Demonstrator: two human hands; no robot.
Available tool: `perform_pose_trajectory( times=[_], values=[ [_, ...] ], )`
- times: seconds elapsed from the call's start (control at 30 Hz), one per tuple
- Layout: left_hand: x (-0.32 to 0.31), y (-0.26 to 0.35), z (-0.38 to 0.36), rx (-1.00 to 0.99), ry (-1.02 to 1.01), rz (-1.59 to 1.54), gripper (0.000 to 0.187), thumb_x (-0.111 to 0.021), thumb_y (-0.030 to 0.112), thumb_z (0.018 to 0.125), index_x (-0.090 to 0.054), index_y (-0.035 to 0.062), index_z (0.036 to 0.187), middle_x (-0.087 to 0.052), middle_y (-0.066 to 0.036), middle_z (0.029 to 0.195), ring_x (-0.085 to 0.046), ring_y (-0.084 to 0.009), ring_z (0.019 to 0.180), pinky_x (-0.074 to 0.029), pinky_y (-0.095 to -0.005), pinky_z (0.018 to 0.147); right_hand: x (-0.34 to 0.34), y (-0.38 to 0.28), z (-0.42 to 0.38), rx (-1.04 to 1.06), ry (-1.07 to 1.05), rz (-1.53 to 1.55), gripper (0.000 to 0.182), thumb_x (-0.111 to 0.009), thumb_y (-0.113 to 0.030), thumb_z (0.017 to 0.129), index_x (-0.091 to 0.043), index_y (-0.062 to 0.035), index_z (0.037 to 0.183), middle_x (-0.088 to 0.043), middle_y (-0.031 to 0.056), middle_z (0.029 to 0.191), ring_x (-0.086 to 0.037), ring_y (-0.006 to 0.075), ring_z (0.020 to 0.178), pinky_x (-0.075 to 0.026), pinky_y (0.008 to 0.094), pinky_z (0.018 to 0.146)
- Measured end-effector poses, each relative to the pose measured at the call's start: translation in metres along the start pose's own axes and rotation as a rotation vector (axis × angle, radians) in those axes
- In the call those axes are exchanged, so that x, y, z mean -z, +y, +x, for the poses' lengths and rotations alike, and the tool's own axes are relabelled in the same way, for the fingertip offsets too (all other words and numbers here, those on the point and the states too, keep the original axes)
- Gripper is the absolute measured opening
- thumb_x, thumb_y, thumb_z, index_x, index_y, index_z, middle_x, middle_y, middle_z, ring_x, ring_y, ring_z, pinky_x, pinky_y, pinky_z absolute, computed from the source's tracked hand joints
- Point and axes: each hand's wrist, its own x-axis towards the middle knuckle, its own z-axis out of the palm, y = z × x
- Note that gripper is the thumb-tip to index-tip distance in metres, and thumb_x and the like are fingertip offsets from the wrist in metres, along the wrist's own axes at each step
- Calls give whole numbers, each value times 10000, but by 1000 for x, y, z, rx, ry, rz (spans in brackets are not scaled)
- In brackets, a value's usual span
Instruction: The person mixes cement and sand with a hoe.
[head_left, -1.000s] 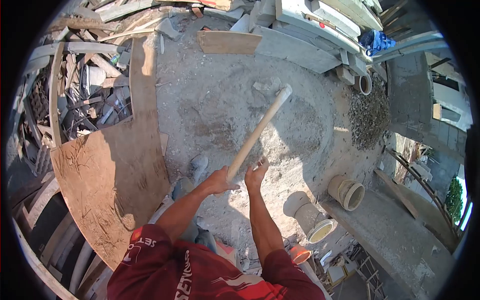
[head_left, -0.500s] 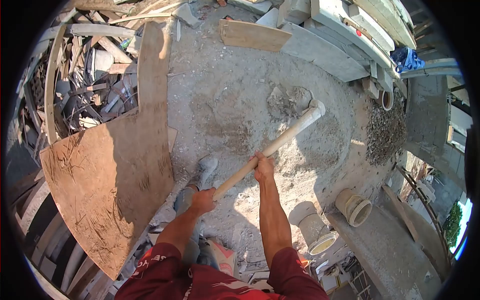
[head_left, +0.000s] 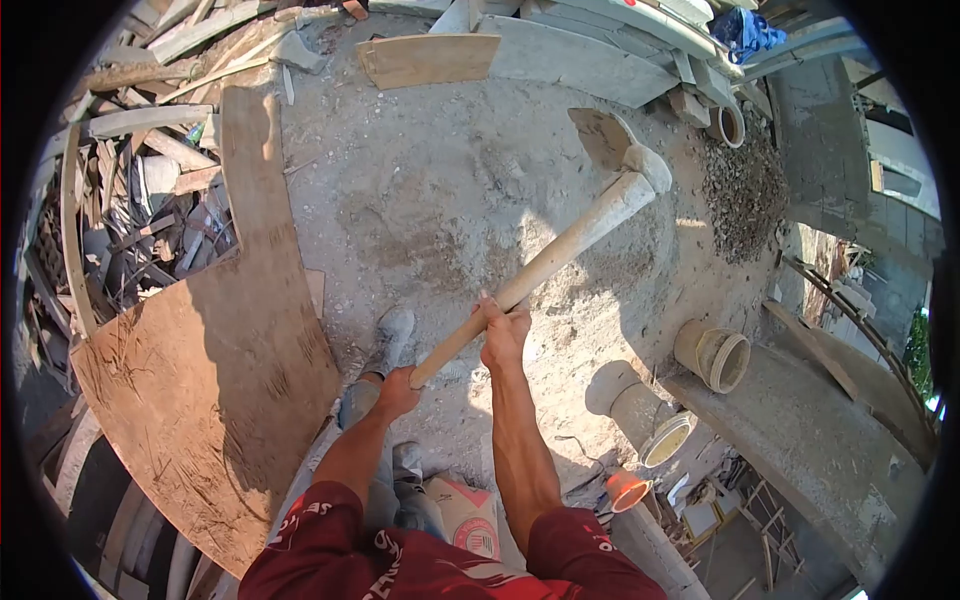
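Note:
A hoe [head_left: 560, 250] with a long wooden handle runs diagonally up to the right in front of me. My left hand [head_left: 401, 391] is wrapped round the lower end of the handle. Further up the handle, my right hand [head_left: 503, 333] grips it with closed fingers. The hoe's blade [head_left: 602, 138] shows its flat face and appears raised over the ground. Below it lies a patch of grey sandy mix [head_left: 470, 220], partly in shadow and partly in sun.
Two buckets [head_left: 712, 355] [head_left: 651, 425] and an orange container [head_left: 627, 491] are at the right. A cement bag [head_left: 463, 515] lies by my feet. Plywood [head_left: 200, 390] and scrap wood [head_left: 150, 210] line the left. Gravel [head_left: 745, 200] is heaped at the far right.
The hoe's blade has come up from the grey mix and now shows its face. Both hands keep hold of the handle. The whole view has shifted, uncovering the orange container.

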Motion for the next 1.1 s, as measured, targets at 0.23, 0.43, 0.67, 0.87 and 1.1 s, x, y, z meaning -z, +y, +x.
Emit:
perform_pose_trajectory(
  times=[0.23, 0.43, 0.67, 0.87, 1.1],
  values=[
    [49, 35, -12, -337, -81, 233, 184, -670, 73, 616, -593, 44, 780, -608, -180, 759, -597, -384, 733, -480, -446, 658, 42, -112, -23, -33, 1, 505, 219, -640, -43, 774, -476, -25, 918, -534, 100, 717, -546, 219, 599, -496, 365, 572],
    [119, 74, -79, -452, -217, 697, 198, -670, 116, 609, -576, 57, 772, -607, -182, 707, -606, -369, 690, -484, -460, 617, 112, -84, -120, -109, 245, 818, 156, -631, -77, 789, -500, -14, 846, -515, 95, 679, -546, 227, 590, -501, 384, 559],
    [85, 117, -123, -897, -633, 967, 190, -717, 199, 625, -582, 70, 662, -593, -168, 628, -591, -370, 601, -474, -460, 562, 230, 12, -338, 88, 643, 1257, 143, -631, -71, 796, -546, 32, 848, -558, 115, 738, -598, 254, 660, -531, 393, 632],
    [-69, 183, -184, -1168, -1069, 1207, 196, -718, 225, 641, -595, 75, 673, -601, -162, 633, -591, -371, 597, -473, -451, 554, 305, 86, -501, 271, 1064, 1533, 141, -612, -39, 802, -546, 41, 897, -568, 117, 770, -609, 251, 710, -532, 380, 662],
    [-247, 219, -257, -1328, -1534, 1574, 229, -672, 299, 709, -611, 78, 718, -630, -158, 688, -616, -370, 673, -499, -433, 605, 343, 148, -607, 464, 1491, 1790, 155, -635, -42, 806, -522, 9, 899, -558, 102, 808, -594, 235, 742, -525, 371, 715]
  ],
)
